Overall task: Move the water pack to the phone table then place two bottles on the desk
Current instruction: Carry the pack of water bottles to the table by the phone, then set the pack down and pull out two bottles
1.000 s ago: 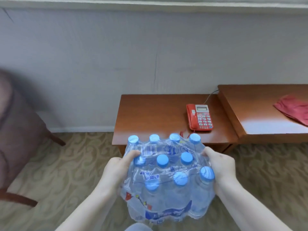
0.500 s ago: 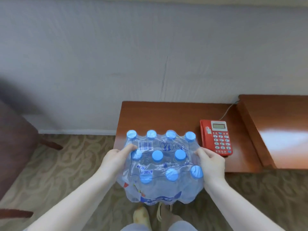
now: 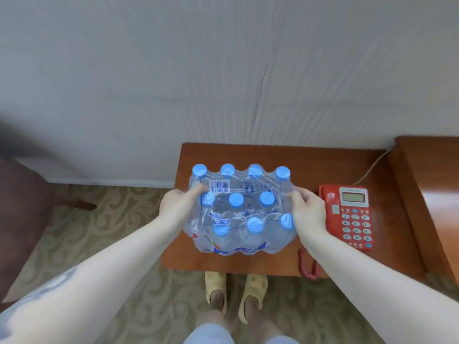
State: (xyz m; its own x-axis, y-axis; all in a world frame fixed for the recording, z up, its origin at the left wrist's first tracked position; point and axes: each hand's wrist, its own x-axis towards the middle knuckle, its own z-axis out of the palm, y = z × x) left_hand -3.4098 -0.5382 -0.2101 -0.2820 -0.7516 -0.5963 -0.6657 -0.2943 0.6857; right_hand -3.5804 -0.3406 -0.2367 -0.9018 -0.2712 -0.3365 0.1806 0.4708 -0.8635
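Clamping the water pack point(image 3: 242, 212) between left hand point(image 3: 177, 207) and right hand point(image 3: 309, 212), each grip grasping slippery wrap; heavy, saggy load inside.

Soft daylight, blurred edges (wide-angle bend)

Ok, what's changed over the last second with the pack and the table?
The water pack went forward from over the carpet to over the phone table, left of the red phone; whether it rests there is unclear. The left hand and right hand still grip its sides. The phone stayed put.
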